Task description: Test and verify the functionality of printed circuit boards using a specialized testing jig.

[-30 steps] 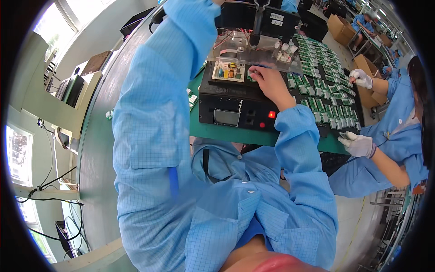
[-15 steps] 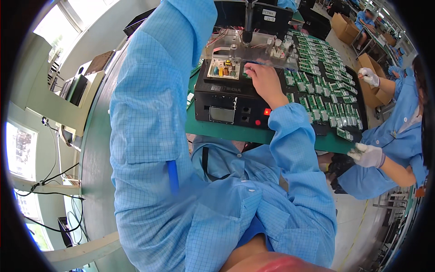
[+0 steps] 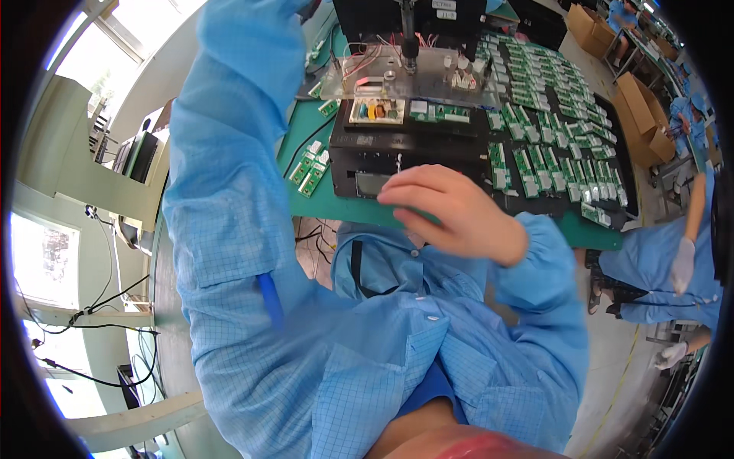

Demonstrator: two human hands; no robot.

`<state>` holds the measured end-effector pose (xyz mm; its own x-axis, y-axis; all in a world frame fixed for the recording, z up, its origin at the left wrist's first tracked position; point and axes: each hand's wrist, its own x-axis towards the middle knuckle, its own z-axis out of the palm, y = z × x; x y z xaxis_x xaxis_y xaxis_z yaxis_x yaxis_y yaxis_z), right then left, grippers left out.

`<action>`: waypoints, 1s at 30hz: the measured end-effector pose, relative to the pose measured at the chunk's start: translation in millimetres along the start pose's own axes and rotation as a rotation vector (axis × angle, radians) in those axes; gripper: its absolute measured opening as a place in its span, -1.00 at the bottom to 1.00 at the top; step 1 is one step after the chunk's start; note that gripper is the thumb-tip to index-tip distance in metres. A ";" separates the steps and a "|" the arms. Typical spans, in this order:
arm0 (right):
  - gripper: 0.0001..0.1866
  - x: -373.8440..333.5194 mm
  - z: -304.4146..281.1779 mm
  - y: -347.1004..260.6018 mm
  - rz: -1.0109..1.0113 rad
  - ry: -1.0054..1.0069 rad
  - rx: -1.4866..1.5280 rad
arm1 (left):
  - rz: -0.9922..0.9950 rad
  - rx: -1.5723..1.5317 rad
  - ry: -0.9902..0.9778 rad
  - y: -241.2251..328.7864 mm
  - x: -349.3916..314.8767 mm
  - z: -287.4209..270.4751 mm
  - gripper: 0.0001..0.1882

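Observation:
My right hand hovers in front of the black test fixture, nothing in it, fingers stretched out and slightly bent. It partly covers the small display on the fixture's front. On top of the fixture sit a cream circuit board with coloured components and, beside it, a green circuit board. Above them is a clear plate with wires, below a dark vertical rod. My left arm reaches up past the fixture's left side; its hand is beyond the upper edge.
Many green circuit boards lie in rows on a black mat at the right. A few more boards rest on the green table left of the fixture. A gloved co-worker stands at the right, near a cardboard box.
My right hand has drawn back from the top of the fixture toward me, uncovering the green board there. My left arm has shifted left. The co-worker's gloved hands have moved away from the table.

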<state>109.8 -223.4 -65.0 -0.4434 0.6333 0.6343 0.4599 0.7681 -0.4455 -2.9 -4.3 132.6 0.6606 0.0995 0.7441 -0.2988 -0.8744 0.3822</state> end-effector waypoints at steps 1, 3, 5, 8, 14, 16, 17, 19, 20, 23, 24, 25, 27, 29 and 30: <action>-0.75 5.1 -11.8 -16.8 -0.072 0.019 0.045 | -0.219 -0.002 -0.030 2.9 -4.1 -4.5 -0.73; -0.76 20.9 -38.0 -49.9 -0.185 0.112 0.088 | -0.173 0.296 -0.015 6.2 -24.3 -3.0 -0.77; -0.73 34.9 -44.3 -69.9 -0.384 0.239 0.052 | -0.168 0.585 -0.046 13.5 -50.3 2.0 -0.83; -0.73 20.5 -61.2 -66.6 -0.240 0.242 0.010 | -0.235 0.310 0.234 -5.2 -65.3 53.3 -0.81; -0.73 6.0 -71.1 -115.1 -0.079 0.172 -0.055 | -0.123 0.592 0.152 -3.6 -102.5 68.5 -0.58; -0.72 3.4 -74.2 -128.0 -0.042 0.148 -0.062 | -0.153 0.508 0.257 8.5 -110.6 72.6 -0.54; -0.72 2.5 -76.3 -133.8 -0.026 0.136 -0.063 | -0.114 0.552 0.292 17.1 -113.9 76.6 -0.48; -0.72 -0.7 -76.6 -139.4 0.056 0.107 -0.114 | -0.059 0.566 0.344 0.1 -128.1 94.9 -0.48; -0.72 1.0 -75.5 -139.5 0.062 0.087 -0.108 | -0.020 0.644 0.392 -1.8 -144.4 93.3 -0.48; -0.72 3.7 -83.1 -162.1 0.116 0.050 -0.182 | -0.083 0.565 0.257 3.3 -155.4 104.2 -0.55; -0.75 -0.3 -62.5 -125.4 -0.177 0.172 -0.134 | -0.097 0.559 0.143 8.8 -164.5 104.6 -0.57; -0.79 -7.9 -44.0 -79.8 -0.468 0.297 -0.078 | -0.161 0.539 0.167 15.3 -171.1 109.5 -0.67; -0.78 -6.4 -68.9 -56.4 -0.259 0.041 -0.329 | -0.270 0.638 0.098 -6.4 -182.3 116.8 -0.70; -0.77 -7.8 -66.6 -12.1 -0.090 0.179 -0.488 | -0.232 0.634 0.121 -8.0 -180.4 126.2 -0.59; -0.71 -12.6 -68.1 6.2 0.006 0.214 -0.537 | -0.183 0.623 0.133 -14.4 -177.4 134.0 -0.54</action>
<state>170.6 -233.1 -32.7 -0.2998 0.5610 0.7716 0.8125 0.5740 -0.1017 -23.5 -73.0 -78.3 0.5605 0.2953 0.7737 0.2904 -0.9450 0.1503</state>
